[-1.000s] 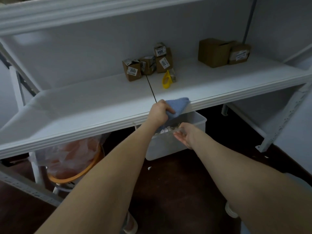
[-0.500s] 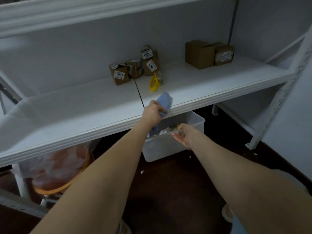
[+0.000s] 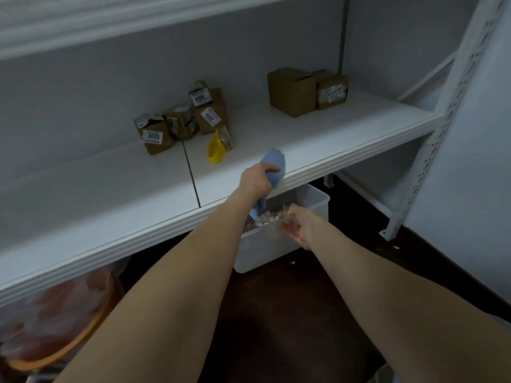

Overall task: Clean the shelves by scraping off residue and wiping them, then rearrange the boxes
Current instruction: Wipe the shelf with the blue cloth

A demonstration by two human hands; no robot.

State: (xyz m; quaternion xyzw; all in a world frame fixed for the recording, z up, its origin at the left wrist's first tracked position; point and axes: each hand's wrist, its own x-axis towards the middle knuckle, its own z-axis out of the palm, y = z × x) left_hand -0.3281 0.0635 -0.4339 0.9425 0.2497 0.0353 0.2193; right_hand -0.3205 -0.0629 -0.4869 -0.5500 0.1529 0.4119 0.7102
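cloth [image 3: 272, 164] | bunched in left grip [image 3: 255, 181] at shelf [image 3: 345, 134] front edge | right grip [image 3: 301, 228] slack, lower, by bin [image 3: 276, 252]

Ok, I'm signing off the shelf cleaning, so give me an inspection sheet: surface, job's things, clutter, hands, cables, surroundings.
Surface: white shelf, dark seam across it.
Job's things: blue cloth at the front edge; yellow-handled tool lying by small labelled boxes; two brown boxes at rear right.
Clutter: clear bin below the shelf holds pale scraps.
Hands: left hand grips the cloth; right hand open over the bin.
Cables: nothing seen.
Surroundings: perforated upright at right; bagged orange-rimmed bucket lower left.
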